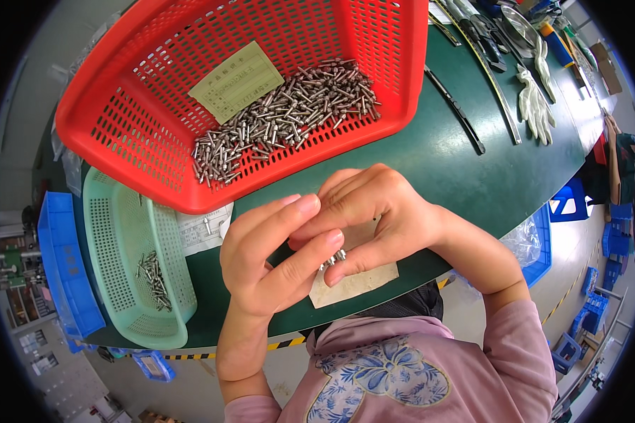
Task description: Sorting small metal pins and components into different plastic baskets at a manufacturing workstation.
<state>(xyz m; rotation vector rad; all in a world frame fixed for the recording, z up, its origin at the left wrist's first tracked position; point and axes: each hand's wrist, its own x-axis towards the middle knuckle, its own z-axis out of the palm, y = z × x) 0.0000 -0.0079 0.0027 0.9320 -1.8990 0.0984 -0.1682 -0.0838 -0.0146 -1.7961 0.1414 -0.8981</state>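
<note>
My left hand (264,257) and my right hand (384,218) meet above the near edge of the green table. Small shiny metal pins (335,259) show between my left fingertips and my right thumb, pinched by both hands. My fingers cover most of them, so their number cannot be told. Beyond the hands, a large red perforated basket (261,189) contains a heap of similar metal pins (289,113) and a yellowish card (236,82). Beneath my hands lies a tan sheet (363,285).
A pale green basket (123,310) with a few pins stands left, beside a blue bin (70,264). A printed sheet (203,234) with a metal piece on it lies near it. Far right are a black strip (455,109), a metal ruler (497,92) and white gloves (535,106).
</note>
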